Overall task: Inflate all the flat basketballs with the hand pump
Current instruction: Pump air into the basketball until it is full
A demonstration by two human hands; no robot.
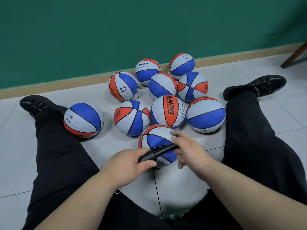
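Black hand pump (163, 151) in grip of left hand (128, 163) and right hand (188, 151), over red-white-blue basketball (155, 138).

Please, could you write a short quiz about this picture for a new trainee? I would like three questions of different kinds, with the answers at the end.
1. Count: how many basketballs lie on the floor?
2. True or false: the left hand grips the thick end of the black pump.
3. Choose one: the ball nearest the hands lies
A) against the green wall
B) between the person's legs, close by the pump
C) beyond the left shoe

Key: 1. ten; 2. true; 3. B
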